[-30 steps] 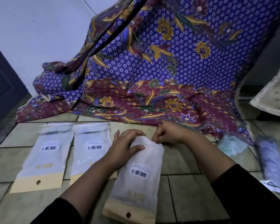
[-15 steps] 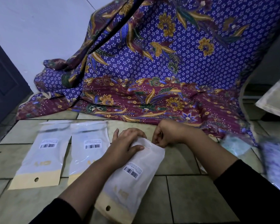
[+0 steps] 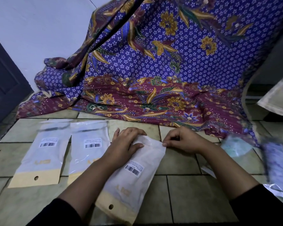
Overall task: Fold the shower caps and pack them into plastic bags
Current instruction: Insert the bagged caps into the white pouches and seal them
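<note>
A frosted plastic bag (image 3: 137, 180) with a barcode label and a yellow hanging strip lies tilted on the tiled floor in front of me. My left hand (image 3: 126, 144) rests on its top left part, thumb pressed on the plastic. My right hand (image 3: 181, 141) pinches the bag's top right corner. Two more packed bags lie flat to the left, one (image 3: 44, 157) at the far left and another (image 3: 88, 147) beside it, partly under my left forearm. A pale green shower cap (image 3: 235, 147) and a bluish patterned one (image 3: 274, 167) lie blurred at the right.
A large purple and maroon batik cloth (image 3: 153, 70) hangs down and spreads over the floor just behind the bags. A dark door (image 3: 5, 82) stands at the left. A pale board (image 3: 278, 98) juts in at the right edge.
The bag under my hands has swung its bottom end a little further to the left. My right hand has slid to the right along the bag's top edge to its corner.
</note>
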